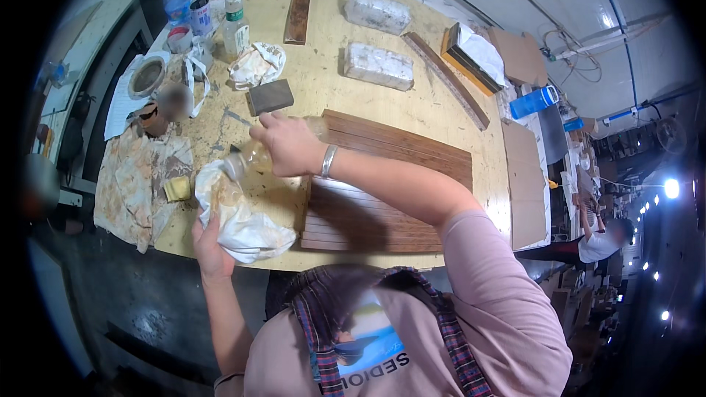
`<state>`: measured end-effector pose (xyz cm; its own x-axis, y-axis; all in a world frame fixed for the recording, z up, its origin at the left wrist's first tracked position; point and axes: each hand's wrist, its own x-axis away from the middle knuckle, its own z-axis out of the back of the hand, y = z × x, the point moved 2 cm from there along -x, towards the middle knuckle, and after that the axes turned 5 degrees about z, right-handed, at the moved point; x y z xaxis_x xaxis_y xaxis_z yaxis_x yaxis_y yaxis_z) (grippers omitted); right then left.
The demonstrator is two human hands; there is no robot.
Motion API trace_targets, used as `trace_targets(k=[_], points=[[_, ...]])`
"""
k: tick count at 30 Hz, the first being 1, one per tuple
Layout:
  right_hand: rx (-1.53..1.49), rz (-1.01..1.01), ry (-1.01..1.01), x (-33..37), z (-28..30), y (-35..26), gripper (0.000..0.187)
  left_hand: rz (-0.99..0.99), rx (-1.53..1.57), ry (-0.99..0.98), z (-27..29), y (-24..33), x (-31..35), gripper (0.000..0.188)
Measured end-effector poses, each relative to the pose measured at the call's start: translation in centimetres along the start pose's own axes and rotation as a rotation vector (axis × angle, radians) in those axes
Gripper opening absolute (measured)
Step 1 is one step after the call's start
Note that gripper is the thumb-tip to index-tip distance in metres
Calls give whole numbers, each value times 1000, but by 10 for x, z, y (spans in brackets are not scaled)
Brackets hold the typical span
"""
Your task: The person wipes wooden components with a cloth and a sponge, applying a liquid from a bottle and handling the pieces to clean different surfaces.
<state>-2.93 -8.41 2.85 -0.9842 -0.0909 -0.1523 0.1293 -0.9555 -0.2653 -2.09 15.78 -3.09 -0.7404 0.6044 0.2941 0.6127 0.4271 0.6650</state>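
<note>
My right hand (290, 145) grips a clear plastic bottle (256, 156) of yellowish liquid, tipped on its side with its neck toward the left. The bottle's mouth meets a bunched white cloth (254, 229), which has a yellow-brown wet patch. From below, my left hand (212, 246) holds that cloth, its fingers partly hidden underneath. Under my right forearm lies a brown slatted wooden panel (390, 136) on the table. A grey rectangular block (271, 97) sits just beyond my right hand. Left of the cloth is a small yellow sponge (177, 189).
Bottles (234, 26) and cans crowd the far left, near a crumpled rag (257, 66) and a round dish (147, 77). Stained paper (121, 184) overhangs the left edge. Two white-wrapped blocks (378, 66) and a long wooden strip (448, 81) lie beyond the panel. Another person (603, 242) works far right.
</note>
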Motion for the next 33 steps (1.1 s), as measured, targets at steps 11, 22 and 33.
trace_targets(k=[11, 22, 33], points=[[-880, -164, 381, -106, -39, 23, 79, 50, -96, 0, -2, -6, 2, 46], [-161, -233, 291, 59, 11, 129, 71, 142, -395, -182, -37, -29, -16, 44], [256, -615, 352, 235, -1, 158, 54, -17, -1852, -917, -164, -132, -54, 54]])
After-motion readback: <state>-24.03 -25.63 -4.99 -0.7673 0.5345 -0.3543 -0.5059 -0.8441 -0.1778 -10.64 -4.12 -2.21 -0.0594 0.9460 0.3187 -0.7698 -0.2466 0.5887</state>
